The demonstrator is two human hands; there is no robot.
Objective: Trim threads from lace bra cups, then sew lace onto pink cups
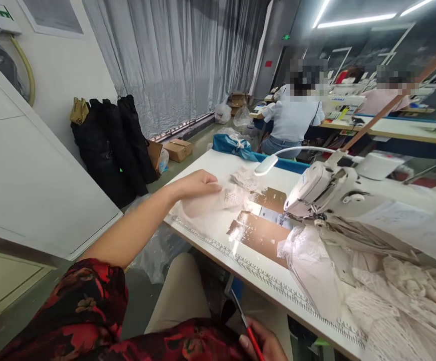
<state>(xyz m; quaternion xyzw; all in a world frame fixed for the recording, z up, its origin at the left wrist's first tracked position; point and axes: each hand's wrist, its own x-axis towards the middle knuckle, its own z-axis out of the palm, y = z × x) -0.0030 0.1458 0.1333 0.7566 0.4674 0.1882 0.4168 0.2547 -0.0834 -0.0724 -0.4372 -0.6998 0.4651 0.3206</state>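
My left hand [201, 184] reaches over the left part of the white sewing table [199, 173], its fingers closed on pale, sheer lace fabric [199, 213]. The fabric spreads over the table top toward the sewing machine [315, 188], whose needle area is lit. Low in the view, below the table's front edge, my right hand [265, 341] grips a slim tool with a red handle and a long metal end [251, 333]; its exact kind is unclear. Another piece of pale lace fabric [311, 265] lies in front of the machine and hangs near the edge.
A heap of beige lace fabric [402, 286] covers the table's right end. Brown cardboard pieces [263, 235] lie around the needle plate. A ruler strip [255, 271] runs along the front edge. A blue bag [233, 145] rests at the far corner; a person [291, 118] sits beyond.
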